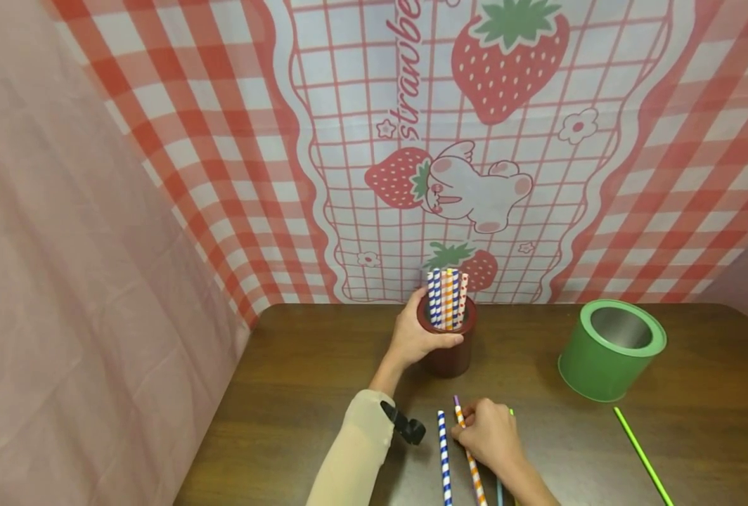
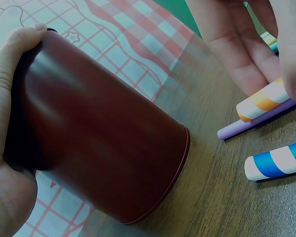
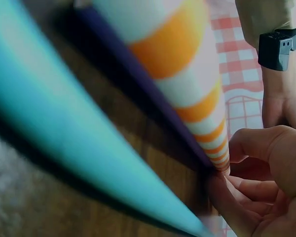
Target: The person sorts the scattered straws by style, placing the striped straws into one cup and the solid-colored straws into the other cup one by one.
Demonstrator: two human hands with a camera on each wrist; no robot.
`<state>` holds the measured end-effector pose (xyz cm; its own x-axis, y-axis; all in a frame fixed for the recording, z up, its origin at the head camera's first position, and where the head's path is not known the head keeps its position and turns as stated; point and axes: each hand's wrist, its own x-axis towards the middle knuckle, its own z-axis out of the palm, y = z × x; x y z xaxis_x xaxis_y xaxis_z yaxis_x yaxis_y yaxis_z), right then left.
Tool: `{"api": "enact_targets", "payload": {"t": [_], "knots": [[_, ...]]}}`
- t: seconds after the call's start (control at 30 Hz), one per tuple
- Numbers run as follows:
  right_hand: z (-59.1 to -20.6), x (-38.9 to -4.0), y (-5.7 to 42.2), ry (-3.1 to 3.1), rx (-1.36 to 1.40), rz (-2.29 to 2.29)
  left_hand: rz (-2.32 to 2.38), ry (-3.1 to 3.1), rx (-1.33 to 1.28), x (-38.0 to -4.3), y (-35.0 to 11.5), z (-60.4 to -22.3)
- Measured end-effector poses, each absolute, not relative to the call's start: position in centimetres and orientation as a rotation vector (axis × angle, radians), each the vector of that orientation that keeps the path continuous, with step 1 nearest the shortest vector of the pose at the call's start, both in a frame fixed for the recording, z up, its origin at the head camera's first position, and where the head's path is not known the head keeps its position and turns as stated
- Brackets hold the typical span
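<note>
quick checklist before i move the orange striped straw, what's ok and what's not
1. Dark red canister steadied: ok, the left hand holds it upright on the table.
2. Orange-striped straw gripped: ok, the right hand pinches it near its far end.
3. Straw clear of its neighbours: not ok, a purple straw lies right alongside.
4. Only that straw in the pinch: cannot tell, the fingers hide it.
5. Enough free room in the canister: cannot tell, bunched straws stand in its mouth.
6. Green can out of the way: ok, well to the right of the canister.
</note>
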<state>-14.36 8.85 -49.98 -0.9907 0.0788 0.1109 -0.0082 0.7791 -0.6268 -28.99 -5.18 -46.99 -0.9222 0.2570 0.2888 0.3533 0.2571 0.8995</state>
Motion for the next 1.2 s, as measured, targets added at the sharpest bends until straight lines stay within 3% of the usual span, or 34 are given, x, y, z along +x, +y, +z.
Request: {"api": "enact_targets", "payload": {"t": [0.57, 1.0, 1.2], "knots": [[-48.7, -14.8, 10.1, -2.764, -0.079, 1.251, -1.774, -2.409, -0.585, -29.1, -5.1, -47.2], [-45.6, -15.5, 11.1, -2.642, -0.175, 1.792, -1.753, -2.411, -0.586, -29.1, -5.0, -47.1], [-43.5, -16.1, 12.0, -2.581, -0.079, 1.898, -1.762, -2.409, -0.594, -29.1, -5.0, -47.2]]}}
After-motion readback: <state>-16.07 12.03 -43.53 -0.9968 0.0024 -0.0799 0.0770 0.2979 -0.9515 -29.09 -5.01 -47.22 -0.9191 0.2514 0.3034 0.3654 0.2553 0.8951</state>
